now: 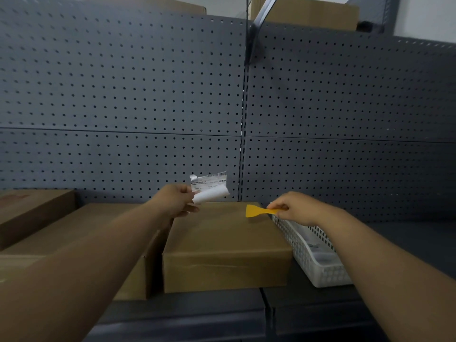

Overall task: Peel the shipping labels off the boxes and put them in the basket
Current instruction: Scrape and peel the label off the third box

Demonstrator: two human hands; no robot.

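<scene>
Dim, soft-focused wide-angle view, blurred and curved at edges.

label (209, 187) print: unreadable | basket (318, 257) contents: blurred | far-left box (29, 208): cropped

1 head view looks forward and slightly down, close over a shelf (308, 299), facing a pegboard (123, 95).

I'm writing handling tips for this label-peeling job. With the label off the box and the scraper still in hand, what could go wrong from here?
1. The peeled label, curling in the left hand, may stick to itself or the fingers rather than drop.
2. The basket lies under the right forearm, so the left hand must cross the box and could bump the right hand holding the yellow scraper.
</scene>
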